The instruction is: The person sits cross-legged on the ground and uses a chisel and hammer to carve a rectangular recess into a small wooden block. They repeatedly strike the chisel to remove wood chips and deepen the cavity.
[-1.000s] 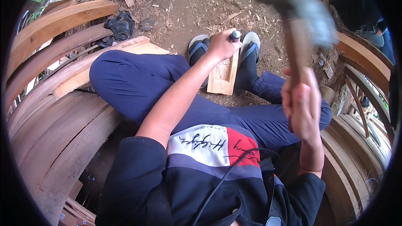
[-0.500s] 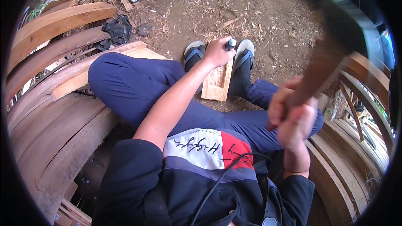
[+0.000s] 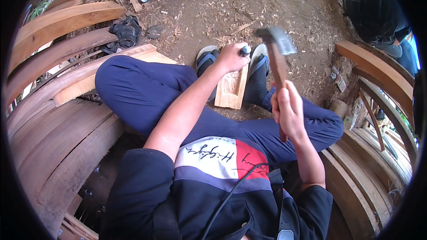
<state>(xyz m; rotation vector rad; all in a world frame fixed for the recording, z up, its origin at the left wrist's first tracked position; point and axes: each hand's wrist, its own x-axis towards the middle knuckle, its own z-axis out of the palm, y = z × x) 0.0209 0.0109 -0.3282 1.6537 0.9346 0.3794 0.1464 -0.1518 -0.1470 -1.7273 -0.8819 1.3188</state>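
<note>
My left hand point(image 3: 232, 58) is closed round a chisel point(image 3: 245, 50), with its dark, round handle end sticking up out of the fist; its blade is hidden. Under that fist lies a light wooden block point(image 3: 229, 101) with a long recess cut into its top. It sits between my sandalled feet point(image 3: 257, 73). Wrapped round a wooden handle, my right hand point(image 3: 290, 109) holds a hammer point(image 3: 279, 64) above my right leg. The hammer's dark metal head is slightly blurred, up and to the right of the chisel, not touching it.
Curved wooden pieces point(image 3: 66, 20) are stacked at the left, with more timber point(image 3: 378, 69) on the right. A black cloth or bag point(image 3: 126, 31) lies at the far left. Wood chips litter the dirt floor point(image 3: 200, 0). Another person point(image 3: 378, 13) in dark clothes is at the far right.
The hammer has swung from the upper right down and leftward, closer to the chisel. My left hand, the chisel and the block have hardly moved.
</note>
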